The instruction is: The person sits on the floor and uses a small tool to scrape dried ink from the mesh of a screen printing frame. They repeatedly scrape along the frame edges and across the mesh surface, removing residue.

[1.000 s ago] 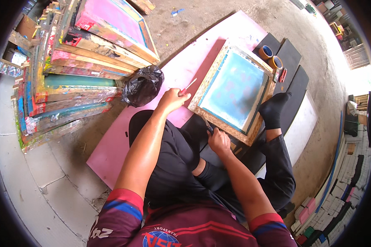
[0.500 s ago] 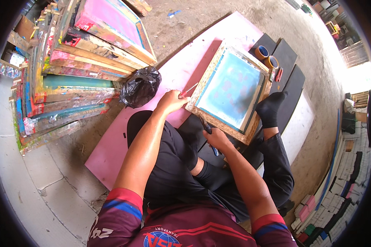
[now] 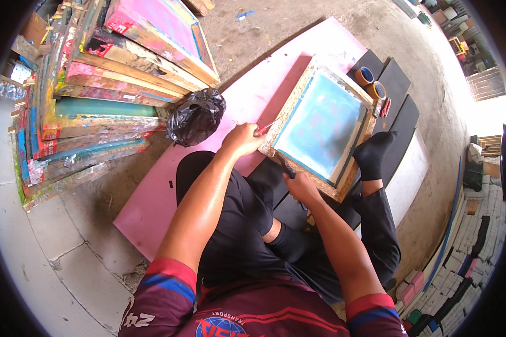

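My left hand (image 3: 243, 140) is closed round a red-handled screwdriver (image 3: 260, 132). Its thin shaft lies against the near-left corner of a wooden screen-printing frame (image 3: 303, 175). Pale blue mesh (image 3: 320, 121) with faint pinkish patches fills the frame. Close to the frame's near edge, my right hand (image 3: 302, 188) grips a dark hand tool (image 3: 287, 167). The tool's head points up toward the wood, and a bit of blue shows below my fingers. My grip hides most of this tool, so its exact kind is unclear.
A pink board (image 3: 157, 208) and dark panels (image 3: 396, 81) lie beneath. Paint-stained frames (image 3: 112, 121) are stacked at left beside a black plastic bag (image 3: 197, 118). Two tape rolls (image 3: 364, 76) and a red-handled tool (image 3: 385, 108) sit beyond the frame. My socked foot (image 3: 371, 154) is at its right.
The whole view has shifted slightly, moving the scene right and down. My right hand is a little closer to the frame's near edge. Both hands keep their tools.
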Demonstrator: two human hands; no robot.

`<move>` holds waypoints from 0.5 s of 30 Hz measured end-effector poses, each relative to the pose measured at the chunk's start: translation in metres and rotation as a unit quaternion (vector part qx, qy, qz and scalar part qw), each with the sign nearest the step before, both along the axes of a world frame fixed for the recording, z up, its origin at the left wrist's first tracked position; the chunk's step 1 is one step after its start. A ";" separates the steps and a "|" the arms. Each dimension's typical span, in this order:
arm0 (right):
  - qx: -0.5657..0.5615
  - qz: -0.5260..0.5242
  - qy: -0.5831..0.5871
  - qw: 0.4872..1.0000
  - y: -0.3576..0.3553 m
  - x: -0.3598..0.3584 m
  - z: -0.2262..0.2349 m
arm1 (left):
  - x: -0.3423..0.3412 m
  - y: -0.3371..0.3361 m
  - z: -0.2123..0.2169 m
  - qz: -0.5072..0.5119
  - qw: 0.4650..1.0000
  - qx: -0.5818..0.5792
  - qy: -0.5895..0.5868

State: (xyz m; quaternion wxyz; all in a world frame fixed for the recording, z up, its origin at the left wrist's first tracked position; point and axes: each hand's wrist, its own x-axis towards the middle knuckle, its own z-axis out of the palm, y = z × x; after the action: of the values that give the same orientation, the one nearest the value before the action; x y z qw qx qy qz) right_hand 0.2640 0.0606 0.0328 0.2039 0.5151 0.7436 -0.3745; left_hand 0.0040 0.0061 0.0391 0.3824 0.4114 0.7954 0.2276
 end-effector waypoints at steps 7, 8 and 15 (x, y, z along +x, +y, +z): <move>-0.153 -0.095 0.052 0.982 -0.012 0.021 0.009 | -0.002 0.002 0.002 -0.010 1.000 -0.006 0.029; -0.168 -0.104 0.067 0.978 -0.012 0.023 0.010 | -0.003 0.005 0.002 -0.013 0.999 -0.011 0.034; -0.343 -0.161 0.109 0.919 -0.001 0.024 0.003 | 0.000 0.008 0.001 -0.036 0.998 -0.025 0.045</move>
State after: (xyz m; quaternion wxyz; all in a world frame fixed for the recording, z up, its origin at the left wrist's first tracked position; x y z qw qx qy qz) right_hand 0.2878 0.0600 0.0361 0.2228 0.4824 0.4946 -0.6878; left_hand 0.0036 0.0137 0.0398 0.3640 0.4403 0.8019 0.1748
